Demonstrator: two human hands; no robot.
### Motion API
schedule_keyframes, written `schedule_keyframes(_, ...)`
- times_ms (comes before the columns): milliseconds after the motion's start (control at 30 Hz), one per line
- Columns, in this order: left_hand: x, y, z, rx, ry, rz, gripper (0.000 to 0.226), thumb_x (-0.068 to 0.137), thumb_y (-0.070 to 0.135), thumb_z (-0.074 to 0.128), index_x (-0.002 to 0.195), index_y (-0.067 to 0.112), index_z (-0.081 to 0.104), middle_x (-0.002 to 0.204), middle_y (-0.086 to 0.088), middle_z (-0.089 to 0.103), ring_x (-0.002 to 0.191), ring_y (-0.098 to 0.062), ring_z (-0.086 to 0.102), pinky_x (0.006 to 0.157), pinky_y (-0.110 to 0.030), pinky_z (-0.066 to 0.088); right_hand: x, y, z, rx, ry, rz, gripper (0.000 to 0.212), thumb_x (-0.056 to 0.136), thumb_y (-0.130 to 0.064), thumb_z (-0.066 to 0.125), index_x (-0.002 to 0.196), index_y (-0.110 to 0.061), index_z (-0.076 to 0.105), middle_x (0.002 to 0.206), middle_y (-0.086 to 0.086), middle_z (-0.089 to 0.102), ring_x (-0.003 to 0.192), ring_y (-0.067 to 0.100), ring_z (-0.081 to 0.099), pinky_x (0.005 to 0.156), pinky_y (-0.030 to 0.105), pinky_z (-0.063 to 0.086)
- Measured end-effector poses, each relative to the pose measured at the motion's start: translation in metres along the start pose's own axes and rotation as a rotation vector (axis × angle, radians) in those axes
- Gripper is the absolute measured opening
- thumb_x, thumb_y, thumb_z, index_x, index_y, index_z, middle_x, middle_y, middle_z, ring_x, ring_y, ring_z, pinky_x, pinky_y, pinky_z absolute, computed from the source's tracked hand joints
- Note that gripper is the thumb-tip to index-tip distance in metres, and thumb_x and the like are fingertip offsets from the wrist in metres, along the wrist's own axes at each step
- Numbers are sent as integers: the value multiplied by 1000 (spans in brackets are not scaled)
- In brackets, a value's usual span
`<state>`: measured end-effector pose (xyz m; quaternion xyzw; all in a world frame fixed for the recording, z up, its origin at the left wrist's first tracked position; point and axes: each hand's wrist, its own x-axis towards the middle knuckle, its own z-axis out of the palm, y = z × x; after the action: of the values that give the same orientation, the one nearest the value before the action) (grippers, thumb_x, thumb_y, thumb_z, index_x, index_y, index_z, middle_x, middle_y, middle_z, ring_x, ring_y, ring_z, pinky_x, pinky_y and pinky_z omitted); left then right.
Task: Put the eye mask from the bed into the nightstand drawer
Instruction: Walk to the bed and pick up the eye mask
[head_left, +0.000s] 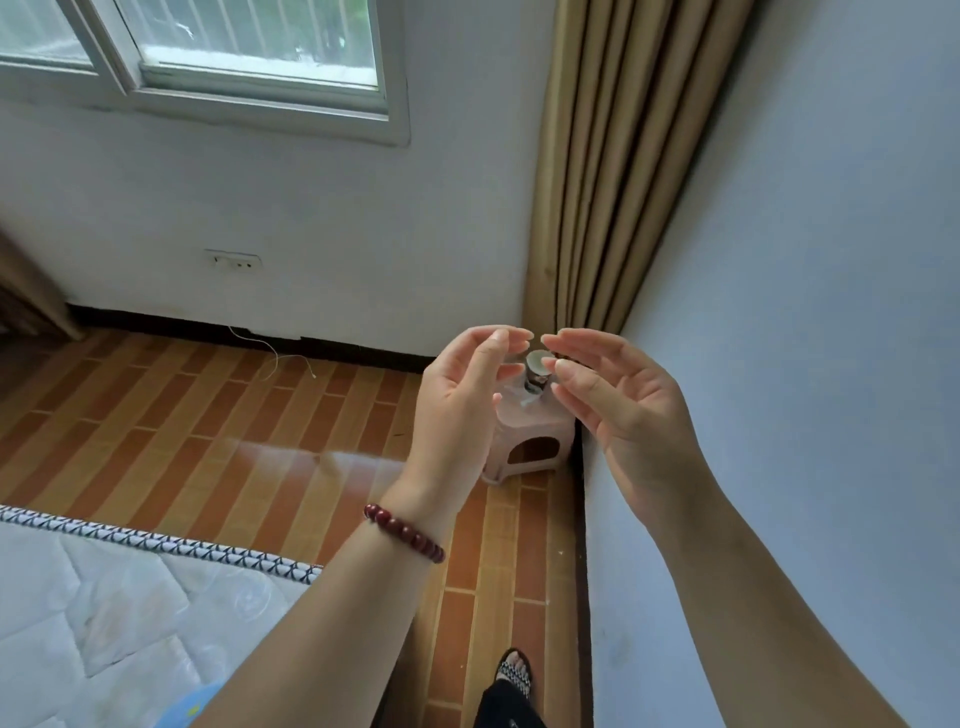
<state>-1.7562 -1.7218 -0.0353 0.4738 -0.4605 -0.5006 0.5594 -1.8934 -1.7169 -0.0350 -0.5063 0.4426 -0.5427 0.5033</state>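
Both my hands are raised in front of me, palms facing each other, fingers spread and holding nothing. My left hand (462, 400) has a dark red bead bracelet on its wrist. My right hand (618, 410) is close to the wall on the right. The bed's white quilted mattress (119, 613) fills the lower left corner. A small piece of something light blue (195, 701) shows at the bottom edge on the mattress. No eye mask and no nightstand drawer are in view.
A small pink plastic stool (535, 436) stands in the corner with a cup-like container (536, 370) on top, partly behind my hands. A tan curtain (613, 171) hangs in the corner. The wood-pattern floor (234, 415) lies ahead, with a window (249, 57) above. My sandalled foot (514, 675) is at the bottom.
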Motion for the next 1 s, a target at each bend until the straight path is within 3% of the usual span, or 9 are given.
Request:
schedule_keyframes(267,79,-10,41,4,43,28,24,96,30,47,86,29,68,91,12,72,90,-4,67,72,-11,50,90,15,-36,39,-53,35,20,78,-25,68,95,-35,72,105,-6,73,106,19,66,84,30,52)
schedule_keyframes(467,136,-15,34,28,107,-11,25,95,31,47,83,33,69,92,15,72,90,-6,68,85,-32,49,151,29,-30,71,-55,61,20,78,-20,69,93,-33,73,108,-3,73,109,20,65,99,39,47)
schedule_keyframes(767,262,-24,-16,46,196,-49,23,96,33,46,88,31,68,98,12,72,93,-5,67,92,-38,49,282,52,24,101,-102,107,19,76,-19,69,90,-32,72,106,-4,73,109,17,64,93,31,46)
schedule_keyframes(1000,355,-9,-87,46,279,-16,23,95,34,46,92,27,68,93,12,71,91,-5,67,86,-29,49,383,62,103,88,-214,116,19,77,-24,71,92,-36,72,109,-6,73,111,16,64,99,37,45)
